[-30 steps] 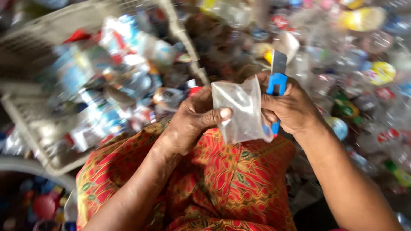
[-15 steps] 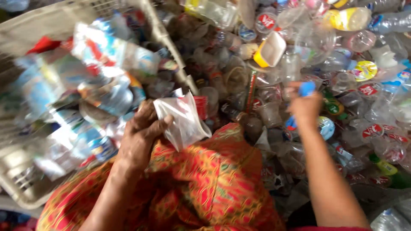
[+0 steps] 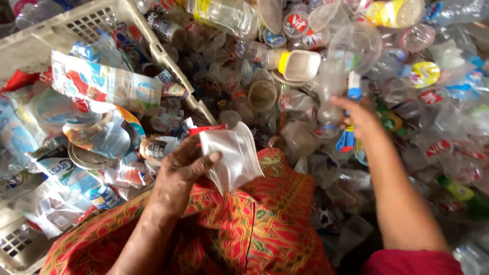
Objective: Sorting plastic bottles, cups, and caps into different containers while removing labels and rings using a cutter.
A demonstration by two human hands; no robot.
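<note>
My left hand (image 3: 181, 170) pinches a crumpled clear plastic cup (image 3: 232, 155) with a red-edged torn lid, held above my lap, which is covered in red and orange patterned cloth (image 3: 249, 229). My right hand (image 3: 359, 117) reaches out over a heap of clear plastic bottles and cups (image 3: 326, 76). It grips a blue-handled cutter (image 3: 353, 94), its top end poking up past the fingers. The cutter's blade is hard to make out against the clear plastic.
A beige slatted plastic crate (image 3: 66, 30) on the left holds several torn labels and cup lids. The heap of bottles and cups fills the top and right. A cream tub (image 3: 300, 63) lies in the heap.
My left hand has moved the clear cup left and down toward the crate. My right hand, with the blue cutter, has stretched away from the cup into the heap.
</note>
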